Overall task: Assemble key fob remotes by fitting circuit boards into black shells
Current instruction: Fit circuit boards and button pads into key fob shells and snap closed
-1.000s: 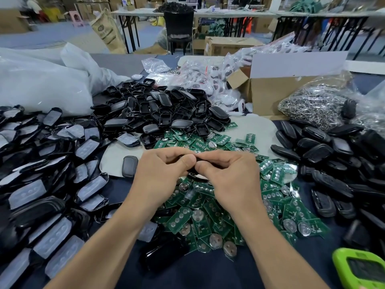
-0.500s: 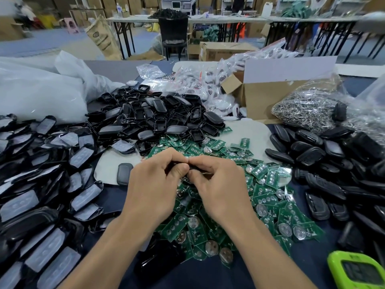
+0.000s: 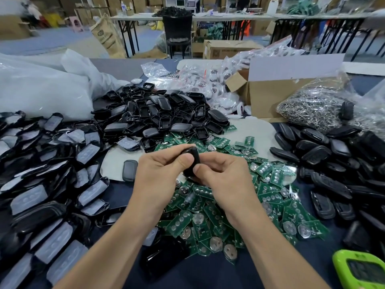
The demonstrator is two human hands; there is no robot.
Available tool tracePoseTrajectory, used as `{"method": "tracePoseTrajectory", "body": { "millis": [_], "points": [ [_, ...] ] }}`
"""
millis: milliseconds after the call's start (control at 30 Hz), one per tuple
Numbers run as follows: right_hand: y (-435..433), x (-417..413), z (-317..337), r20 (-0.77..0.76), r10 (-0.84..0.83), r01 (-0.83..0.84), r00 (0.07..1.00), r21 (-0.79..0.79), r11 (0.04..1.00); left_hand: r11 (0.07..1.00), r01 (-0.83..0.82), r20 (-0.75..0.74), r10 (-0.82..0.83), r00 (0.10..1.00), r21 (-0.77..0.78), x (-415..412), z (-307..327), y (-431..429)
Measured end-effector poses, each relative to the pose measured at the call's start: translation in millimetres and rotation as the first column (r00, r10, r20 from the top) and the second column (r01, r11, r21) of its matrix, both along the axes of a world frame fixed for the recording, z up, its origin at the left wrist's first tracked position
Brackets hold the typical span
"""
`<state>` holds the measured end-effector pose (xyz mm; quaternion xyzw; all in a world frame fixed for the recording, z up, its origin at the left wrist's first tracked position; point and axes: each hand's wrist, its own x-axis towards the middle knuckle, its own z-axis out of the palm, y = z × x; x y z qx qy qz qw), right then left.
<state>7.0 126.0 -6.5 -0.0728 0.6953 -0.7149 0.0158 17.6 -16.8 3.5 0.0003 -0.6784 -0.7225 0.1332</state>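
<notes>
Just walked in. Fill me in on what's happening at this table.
A person is putting key fobs together. The left hand and right hand both pinch one black shell, held above a pile of green circuit boards. Whether a board is already inside it cannot be seen. A heap of open shells lies behind the boards, and closed black fobs are piled to the right.

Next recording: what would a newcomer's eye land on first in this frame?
The two hands at the centre draw the eye first: the left hand and right hand pinch one black shell between them, over a spread of green circuit boards. A heap of open shells lies behind them, and a lime-green device stands out at the bottom right corner.
</notes>
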Motion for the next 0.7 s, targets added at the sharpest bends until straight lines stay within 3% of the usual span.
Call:
{"method": "tracePoseTrajectory", "body": {
  "millis": [67, 233, 567, 700],
  "points": [
    [-1, 0, 1, -0.024, 0.020, -0.020, 1.000, 0.006, 1.000, 0.997, 0.002, -0.035, -0.005, 0.999, -0.071, 1, 2, -1],
    [-7, 2, 2, 0.079, 0.077, -0.054, 0.994, -0.253, 0.966, 0.996, 0.023, -0.034, -0.026, 0.999, -0.083, 4, 3, 5],
    [-12, 5, -2, 0.071, 0.071, -0.052, 0.995, -0.237, 0.970, 0.996, -0.068, -0.111, 0.062, 0.992, -0.049, 11, 3, 11],
    [-10, 6, 0, 0.110, 0.103, -0.073, 0.989, -0.244, 0.967, 0.997, -0.055, -0.012, 0.055, 0.998, -0.044, 8, 3, 7]
  ]
}}
